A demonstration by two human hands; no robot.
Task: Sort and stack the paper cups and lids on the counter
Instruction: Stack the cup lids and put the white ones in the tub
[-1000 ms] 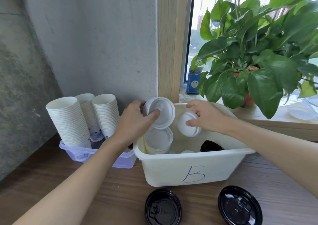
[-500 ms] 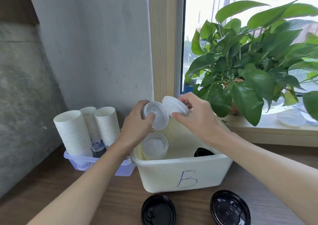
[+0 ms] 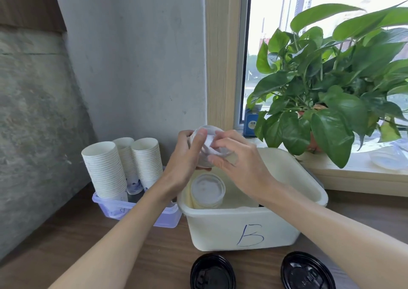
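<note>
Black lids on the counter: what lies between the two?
Nothing: in the head view, only bare counter separates the left black lid from the right black lid.

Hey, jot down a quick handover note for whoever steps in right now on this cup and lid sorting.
Left hand: grips the white lids above bin B.
Right hand: fingers curled on the same white lids.
Done: cup stacks stand in the purple tray; a lid stack sits in bin B.
Left: likely add the white lids to that lid stack; two black lids lie on the counter.
</note>
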